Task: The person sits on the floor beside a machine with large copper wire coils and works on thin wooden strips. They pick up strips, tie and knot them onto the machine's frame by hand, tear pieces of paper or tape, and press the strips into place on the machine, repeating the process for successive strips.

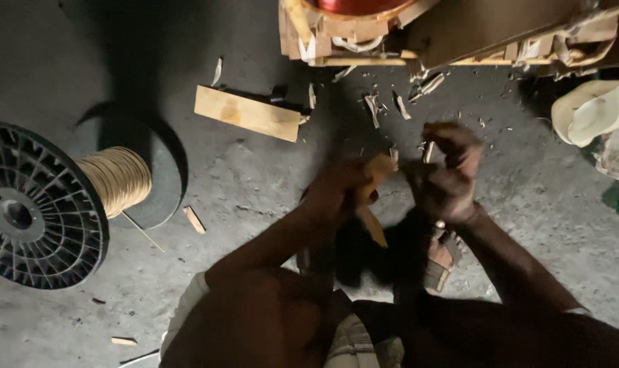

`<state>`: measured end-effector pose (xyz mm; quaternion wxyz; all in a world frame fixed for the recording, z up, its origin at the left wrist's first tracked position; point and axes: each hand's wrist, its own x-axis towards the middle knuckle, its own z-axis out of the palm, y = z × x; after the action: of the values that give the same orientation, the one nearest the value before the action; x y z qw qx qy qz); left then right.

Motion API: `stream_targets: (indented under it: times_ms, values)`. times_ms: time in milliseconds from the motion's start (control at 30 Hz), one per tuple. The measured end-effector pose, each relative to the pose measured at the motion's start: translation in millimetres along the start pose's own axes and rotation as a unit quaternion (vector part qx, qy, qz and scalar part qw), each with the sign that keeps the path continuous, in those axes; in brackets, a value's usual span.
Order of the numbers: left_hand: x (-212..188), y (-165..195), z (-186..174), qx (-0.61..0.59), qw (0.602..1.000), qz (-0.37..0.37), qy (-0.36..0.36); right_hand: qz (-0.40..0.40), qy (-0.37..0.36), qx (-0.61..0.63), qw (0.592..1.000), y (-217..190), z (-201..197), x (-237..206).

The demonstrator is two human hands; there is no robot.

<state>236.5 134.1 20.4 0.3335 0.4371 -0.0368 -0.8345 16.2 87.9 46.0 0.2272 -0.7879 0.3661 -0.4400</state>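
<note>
Far to the left of my hands a black spool [40, 208] of tan cord lies on the concrete floor [255, 184], with a flat wooden block [248, 113] up ahead. My left hand [340, 191] is closed round a yellowish wooden strip [372, 197]; my right hand [449, 174] is curled tight just beside it, its hold unclear. A wooden frame [459, 34] stands beyond, shavings beneath it

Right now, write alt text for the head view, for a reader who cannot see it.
A person's left hand grips a yellowish wooden strip while the right hand works close beside it, above a grey concrete floor. At left lies a black spool wound with tan cord, with a wooden block and scattered shavings beyond.
</note>
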Motion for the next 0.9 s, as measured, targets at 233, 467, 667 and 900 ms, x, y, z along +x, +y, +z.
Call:
stream_targets:
  times_ms: [233,467,667,900]
  values:
    - [9,-3,-5,0.002,0.997,0.046,-0.063,0.053,-0.064,-0.076,0.994,-6,18,11]
    - [15,-7,-6,-0.073,0.995,0.045,-0.052,-0.023,-0.054,-0.147,0.987,-18,1,38]
    - [21,-1,-9,-0.077,0.996,-0.012,-0.048,-0.114,-0.121,-0.191,0.967,-5,10,12]
    - [44,15,-11,-0.128,0.980,0.071,-0.132,0.113,-0.193,-0.233,0.946,-4,-46,18]
